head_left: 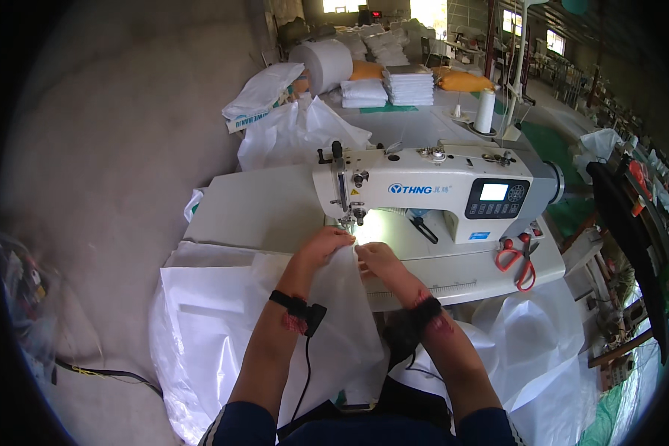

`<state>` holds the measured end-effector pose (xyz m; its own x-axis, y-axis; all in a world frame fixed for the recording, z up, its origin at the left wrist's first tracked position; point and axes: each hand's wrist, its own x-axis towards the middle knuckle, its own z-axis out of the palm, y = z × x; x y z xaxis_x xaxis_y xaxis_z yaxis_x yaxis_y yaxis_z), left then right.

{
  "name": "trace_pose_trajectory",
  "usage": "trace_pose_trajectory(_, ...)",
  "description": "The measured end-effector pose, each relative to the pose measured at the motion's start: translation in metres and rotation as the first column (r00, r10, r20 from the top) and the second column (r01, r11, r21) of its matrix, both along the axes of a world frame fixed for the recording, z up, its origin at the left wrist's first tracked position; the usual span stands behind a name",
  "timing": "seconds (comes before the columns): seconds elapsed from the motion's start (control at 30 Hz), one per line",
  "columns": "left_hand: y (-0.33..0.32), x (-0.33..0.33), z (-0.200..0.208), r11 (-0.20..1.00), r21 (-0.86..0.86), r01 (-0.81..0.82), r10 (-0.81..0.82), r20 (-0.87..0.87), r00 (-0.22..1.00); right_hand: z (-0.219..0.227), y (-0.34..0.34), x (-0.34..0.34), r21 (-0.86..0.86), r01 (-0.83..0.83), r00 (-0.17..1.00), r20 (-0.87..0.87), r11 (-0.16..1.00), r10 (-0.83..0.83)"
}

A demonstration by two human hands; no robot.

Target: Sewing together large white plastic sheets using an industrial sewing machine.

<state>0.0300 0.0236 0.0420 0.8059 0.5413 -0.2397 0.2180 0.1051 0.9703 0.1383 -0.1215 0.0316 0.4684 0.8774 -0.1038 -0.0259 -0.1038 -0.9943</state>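
A white sewing machine (pixel 424 182) stands on its table before me, its lamp lighting the needle area. My left hand (pixel 325 245) is closed on the edge of a white plastic-like sheet (pixel 334 290), just in front of the presser foot (pixel 347 221). Close beside it, my right hand (pixel 377 258) pinches the same sheet's edge at its right side. The sheet hangs from both hands over the table's front edge toward my lap. Fingertips are partly hidden by the hands and the glare. Both wrists wear black straps, with a cable running down from the left one.
Red-handled scissors (pixel 526 264) lie on the table's right end, and a black tool (pixel 424 227) lies under the machine arm. White sheets (pixel 208 312) drape at left, more (pixel 531 334) at right. A thread cone (pixel 485 111) stands behind, near stacked white bundles (pixel 409 86) and a large roll (pixel 323 65).
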Motion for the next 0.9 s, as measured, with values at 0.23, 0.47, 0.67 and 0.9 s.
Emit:
trace_pose_trajectory(0.23, 0.006, -0.008, -0.001, 0.875, 0.484, -0.002, 0.019, -0.029, 0.999, -0.016, 0.019, -0.038, -0.049, 0.123, 0.707, 0.705, 0.991, -0.053)
trace_pose_trajectory(0.47, 0.013, -0.001, -0.010, 0.702, 0.708, 0.077, 0.030, -0.137, 0.990, 0.005, 0.018, -0.054, -0.287, 0.194, 0.425, 0.887, 0.938, 0.183)
trace_pose_trajectory(0.67, 0.009, 0.010, -0.035, 0.397, 0.916, -0.061, 0.024, 0.056, 0.998, -0.001, -0.004, -0.065, -0.228, 0.268, 0.338, 0.932, 0.936, 0.130)
trace_pose_trajectory(0.9, -0.020, -0.008, -0.027, 0.075, 0.996, -0.056, 0.224, 0.038, 0.974, -0.003, -0.005, -0.071, -0.274, 0.261, 0.305, 0.933, 0.926, 0.190)
